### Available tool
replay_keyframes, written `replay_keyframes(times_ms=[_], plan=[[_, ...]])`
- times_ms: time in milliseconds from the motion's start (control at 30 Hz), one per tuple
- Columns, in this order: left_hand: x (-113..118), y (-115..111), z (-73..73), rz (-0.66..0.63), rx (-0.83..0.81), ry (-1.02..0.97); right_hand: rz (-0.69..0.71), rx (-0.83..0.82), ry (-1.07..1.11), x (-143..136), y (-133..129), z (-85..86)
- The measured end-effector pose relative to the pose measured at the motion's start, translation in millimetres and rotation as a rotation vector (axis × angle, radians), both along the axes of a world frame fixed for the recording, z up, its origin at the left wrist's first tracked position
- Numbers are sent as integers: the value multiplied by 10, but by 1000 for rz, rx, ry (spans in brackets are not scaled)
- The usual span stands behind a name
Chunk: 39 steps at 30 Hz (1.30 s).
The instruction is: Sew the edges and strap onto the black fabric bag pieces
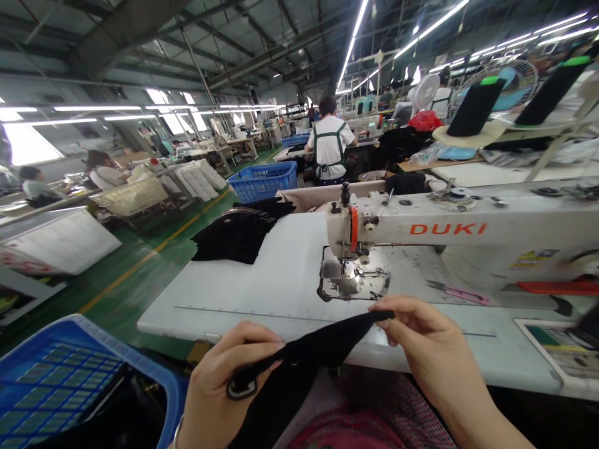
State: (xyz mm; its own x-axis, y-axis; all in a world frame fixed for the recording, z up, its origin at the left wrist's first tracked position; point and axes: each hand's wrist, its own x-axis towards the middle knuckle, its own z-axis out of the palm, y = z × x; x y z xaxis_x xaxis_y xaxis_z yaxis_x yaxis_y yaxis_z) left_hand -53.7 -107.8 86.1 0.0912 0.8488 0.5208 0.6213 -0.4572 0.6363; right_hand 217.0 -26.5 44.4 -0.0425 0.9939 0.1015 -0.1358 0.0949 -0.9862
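A piece of black fabric (322, 343) stretches between my two hands over the front edge of the sewing table. My left hand (229, 380) is closed on its left end, where a folded loop with a pale inside edge shows under the fingers. My right hand (421, 337) pinches the other end between thumb and fingers. Part of the cloth hangs down toward my lap. Just beyond my hands stands a white sewing machine (449, 224), its needle and presser foot above a metal plate (355, 280). No cloth lies under the foot.
Black cut pieces (238, 231) are stacked at the table's back left. Thread snips (461, 293) with pink handles lie right of the needle plate. A blue basket (79, 368) holding dark cloth stands at my left. Ahead, a person (330, 143) sits with their back to me.
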Motion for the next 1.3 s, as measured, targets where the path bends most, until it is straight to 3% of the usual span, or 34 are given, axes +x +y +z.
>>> replay_keyframes(times_ms=[400, 667, 800, 933, 1067, 1300], plan=[[26, 3, -11, -36, 11, -14, 7, 1, 1, 56, 3, -112], [41, 3, -20, -134, 129, -38, -2, -15, 51, 94, 39, -235], [46, -31, -1, -143, 283, 7, -47, -59, 161, 105, 73, -222], [47, -65, 11, -134, 403, 118, 14, -52, 161, 125, 54, -183], [69, -69, 24, -129, 430, 173, 66, -36, 128, 124, 13, -157], [109, -58, 86, -92, 459, 209, 32, -11, 141, 112, 23, -168]])
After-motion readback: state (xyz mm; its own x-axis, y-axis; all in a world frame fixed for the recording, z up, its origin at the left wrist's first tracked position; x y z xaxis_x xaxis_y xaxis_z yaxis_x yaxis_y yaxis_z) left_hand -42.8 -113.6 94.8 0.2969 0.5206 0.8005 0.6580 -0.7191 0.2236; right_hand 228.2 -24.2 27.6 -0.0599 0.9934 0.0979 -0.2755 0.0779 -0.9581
